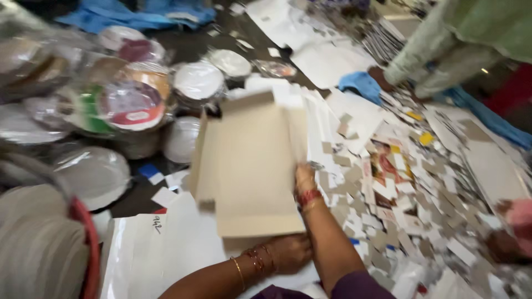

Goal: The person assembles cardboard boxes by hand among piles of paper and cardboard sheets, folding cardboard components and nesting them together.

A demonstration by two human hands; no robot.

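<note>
I hold a flat brown cardboard sheet with cut-out flaps over the floor in front of me. My left hand grips its near bottom edge, fingers partly tucked under the board. At the sheet's right edge, my right hand holds the board, with red and gold bangles on the wrist. More white and brown sheets lie stacked just behind the board. The picture is motion-blurred.
Stacks of paper plates in clear plastic fill the left side. Several cardboard scraps litter the floor on the right. A large white sheet lies near me. Another person in pale green sits at the top right beside a blue cloth.
</note>
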